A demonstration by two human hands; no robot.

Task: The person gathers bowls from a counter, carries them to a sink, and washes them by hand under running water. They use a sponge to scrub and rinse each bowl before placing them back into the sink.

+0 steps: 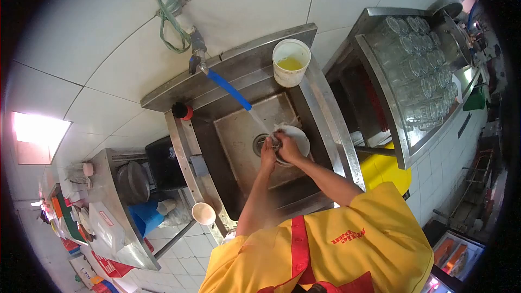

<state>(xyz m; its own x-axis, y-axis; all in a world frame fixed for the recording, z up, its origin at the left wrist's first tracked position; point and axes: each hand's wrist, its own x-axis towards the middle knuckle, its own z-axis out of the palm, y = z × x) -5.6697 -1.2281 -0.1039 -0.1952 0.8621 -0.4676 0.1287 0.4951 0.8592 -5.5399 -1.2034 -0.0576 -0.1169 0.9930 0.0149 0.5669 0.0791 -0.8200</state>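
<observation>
Both hands are close together in the metal sink (pixel 230 130), near the drain (pixel 260 144) and under water running from a blue hose (pixel 228 90). My left hand (pixel 268 156) has its fingers pressed together at the stream. My right hand (pixel 288 147) is curled beside it, in front of a white bowl (pixel 302 140). Between the fingers is something small that I cannot make out. Whether the bowl is gripped or rests in the sink is hidden by the hands.
A white tub (pixel 291 68) with yellow liquid stands on the sink's back right corner. A whitish cup (pixel 204 214) is at the front left corner. Several glass mugs (pixel 420 76) fill the rack on the right. A black-and-red object (pixel 182 111) sits on the left rim.
</observation>
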